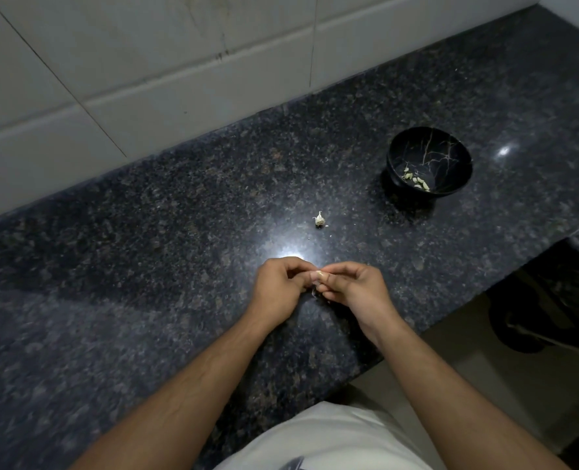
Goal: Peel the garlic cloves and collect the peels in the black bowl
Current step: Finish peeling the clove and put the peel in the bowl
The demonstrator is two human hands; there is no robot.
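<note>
Both hands meet low over the dark speckled granite countertop (145,266), fingers curled inward around one small pale garlic clove (319,276) pinched between them. The left hand (281,286) seems to steady the clove while the right hand (352,286) picks at its skin — a hold that suits working a thin peel loose with the fingertips. How much skin remains is too small to tell.

The glossy black bowl with pale vein-like streaks (451,154) stands at about two o'clock from the hands, well apart from them yet likely within the right arm's reach. Several pale pieces lie at its bottom, though whether they are peels or cloves is unclear.

A small whitish garlic piece with papery skin (319,219) waits at twelve o'clock — between hands and wall, probably next in line.
</note>
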